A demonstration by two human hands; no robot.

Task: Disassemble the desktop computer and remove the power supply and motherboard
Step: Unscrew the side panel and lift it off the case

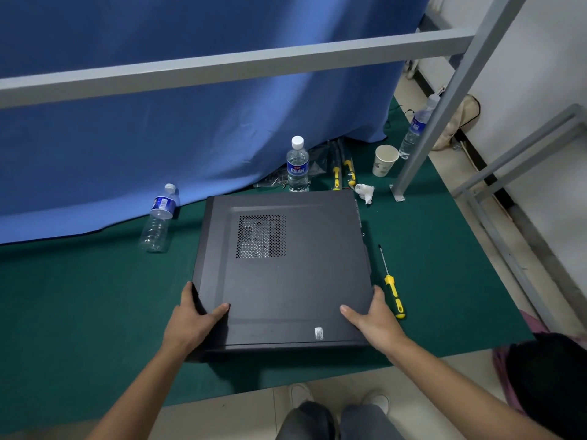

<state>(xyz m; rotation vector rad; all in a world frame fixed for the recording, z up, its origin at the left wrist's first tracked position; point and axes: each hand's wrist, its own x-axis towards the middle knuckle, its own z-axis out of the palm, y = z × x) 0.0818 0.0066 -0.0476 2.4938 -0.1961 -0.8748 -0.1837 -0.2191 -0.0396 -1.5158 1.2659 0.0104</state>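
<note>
A black desktop computer case (301,281) lies flat on its side on a green mat (79,296), its closed side panel with a perforated vent (261,236) facing up. My left hand (193,319) grips the case's near left corner, thumb on top and fingers round the side. My right hand (371,319) grips the near right corner the same way. A yellow-handled screwdriver (392,285) lies on the mat just right of the case. The inside of the case is hidden.
Behind the case stand a water bottle (298,166), a paper cup (384,160), two more yellow-handled tools (343,173) and a crumpled tissue (364,190). An empty bottle (158,220) leans at left. A grey metal frame (444,106) and blue curtain (158,138) border the mat.
</note>
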